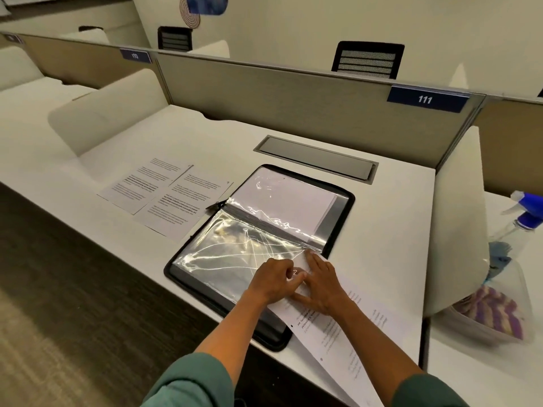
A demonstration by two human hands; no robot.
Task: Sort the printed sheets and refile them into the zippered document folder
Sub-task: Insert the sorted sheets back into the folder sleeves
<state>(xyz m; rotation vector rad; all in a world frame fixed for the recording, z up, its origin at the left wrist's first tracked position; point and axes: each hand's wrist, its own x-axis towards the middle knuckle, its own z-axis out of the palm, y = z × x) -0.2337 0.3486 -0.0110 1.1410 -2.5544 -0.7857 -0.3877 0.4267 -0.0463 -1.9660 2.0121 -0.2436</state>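
Observation:
The black zippered document folder (342, 230) lies open on the white desk, its clear plastic sleeves (235, 248) glinting. The far sleeve holds a white sheet (282, 201). A printed sheet (346, 327) lies at the folder's right edge, its top end at the mouth of the near sleeve. My left hand (271, 280) pinches the sleeve's edge with curled fingers. My right hand (321, 284) rests flat on the top of that sheet with fingers straight. Two more printed sheets (164, 192) lie side by side left of the folder.
A grey cable hatch (316, 160) is set into the desk behind the folder. Partition panels (279, 92) close off the back and right. On the neighbouring desk to the right stand a spray bottle (526, 212) and a clear tub with purple cloth (493, 312).

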